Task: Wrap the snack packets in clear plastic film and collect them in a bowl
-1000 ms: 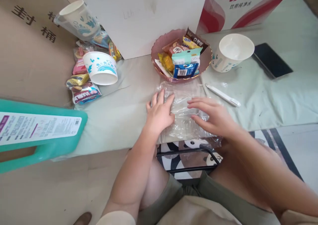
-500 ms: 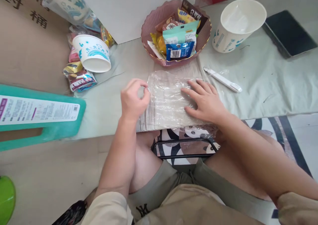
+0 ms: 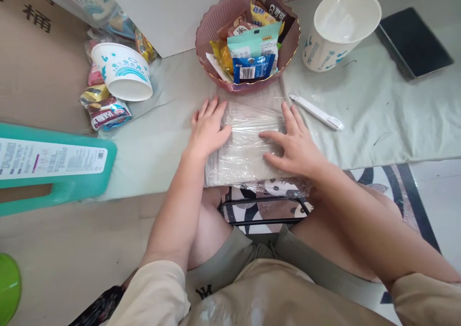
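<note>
A sheet of clear, crinkled plastic film [image 3: 248, 148] lies on the cloth-covered table, its near edge drooping over the table's front. My left hand [image 3: 209, 128] rests flat on its left edge, fingers stretched out and pointing away from me. On the right part of the film lies my right hand [image 3: 296, 143], fingers spread. Just beyond the film stands a pink scalloped bowl [image 3: 212, 33] holding several wrapped snacks. A white utility knife [image 3: 317, 111] lies to the right of my right hand, apart from it.
At the right are a paper cup [image 3: 324, 52] with something whitish inside and a dark phone [image 3: 416, 42]. A tipped paper cup [image 3: 124, 71] rests by wrapped snacks [image 3: 108, 112] at the left. A teal plastic container [image 3: 108, 148] lies at the table's left front.
My left hand has opened from a pinch at the film's left edge and now lies flat there, slightly farther forward. The right hand stays on the film. The view has shifted slightly.
</note>
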